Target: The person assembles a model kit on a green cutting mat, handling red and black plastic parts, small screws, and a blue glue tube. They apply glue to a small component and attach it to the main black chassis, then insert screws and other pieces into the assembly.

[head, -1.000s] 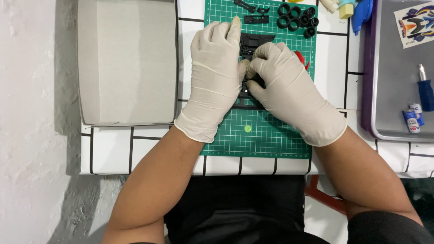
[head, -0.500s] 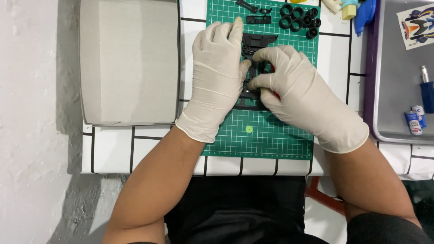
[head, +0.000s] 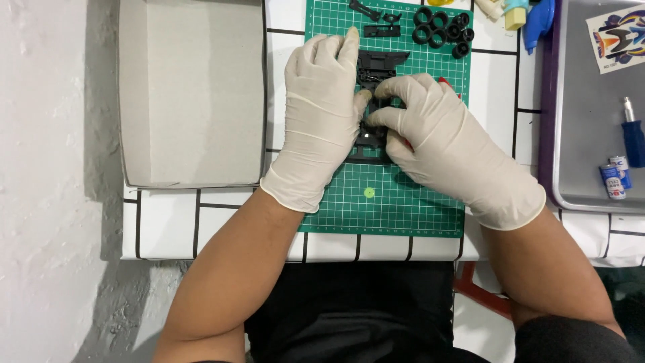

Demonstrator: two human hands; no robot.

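Closest to the camera there's just a dark lap and two bare forearms reaching over the edge of a white tiled table with thin black grid lines; off to the left is a rough, mottled white wall. On the table lies a green rubbery cutting mat printed with a fine grid and a small light green dot.

Both hands are in matte, cream latex gloves. The left hand lies flat-ish with fingers together, pressing down on a black plastic chassis-like part in the middle of the mat. The right hand is pinched shut on the same part from the other side, fingertips meeting the left thumb.

Left of the mat sits a shallow grey cardboard box lid. On the right, a grey metal tray holds two small batteries. At the mat's far end is a cluster of small black rubber rings.
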